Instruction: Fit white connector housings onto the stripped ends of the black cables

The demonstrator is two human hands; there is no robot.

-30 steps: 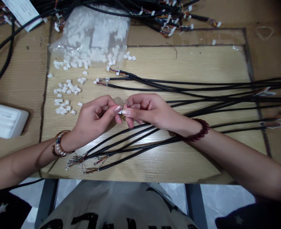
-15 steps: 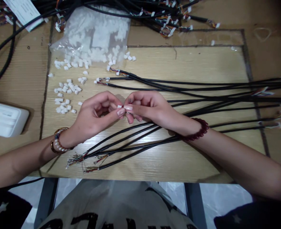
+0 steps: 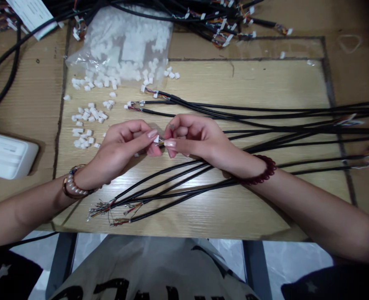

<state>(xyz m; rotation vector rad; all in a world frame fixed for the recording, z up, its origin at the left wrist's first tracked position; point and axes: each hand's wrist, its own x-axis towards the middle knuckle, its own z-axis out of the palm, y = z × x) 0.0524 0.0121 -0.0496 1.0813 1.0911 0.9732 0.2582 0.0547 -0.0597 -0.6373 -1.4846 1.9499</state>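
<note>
Between thumb and fingers, my left hand [image 3: 126, 141] pinches a small white connector housing [image 3: 156, 139]. My right hand [image 3: 197, 135] is closed just beside it, pinching thin wires [image 3: 161, 143] that run toward the housing; whether they sit inside it I cannot tell. Several black cables [image 3: 168, 185] lie beneath and in front of my hands, with bare wire ends [image 3: 101, 208] fanned out at the left. Behind my hands, other black cables [image 3: 222, 107] have white connectors [image 3: 128, 105] on their left ends. Loose white connector housings [image 3: 92, 113] lie in small piles left of my left hand.
A clear plastic bag [image 3: 131, 41] of white housings lies at the back. Behind it is a heap of black cables [image 3: 197, 29] with connectors and a white label [image 3: 31, 16]. At the left edge sits a white box-shaped device [image 3: 9, 155].
My hands have drawn slightly apart, so the white housing and thin wires show more between them. My left thumb has shifted up onto the housing. The cables on the table stay put.
</note>
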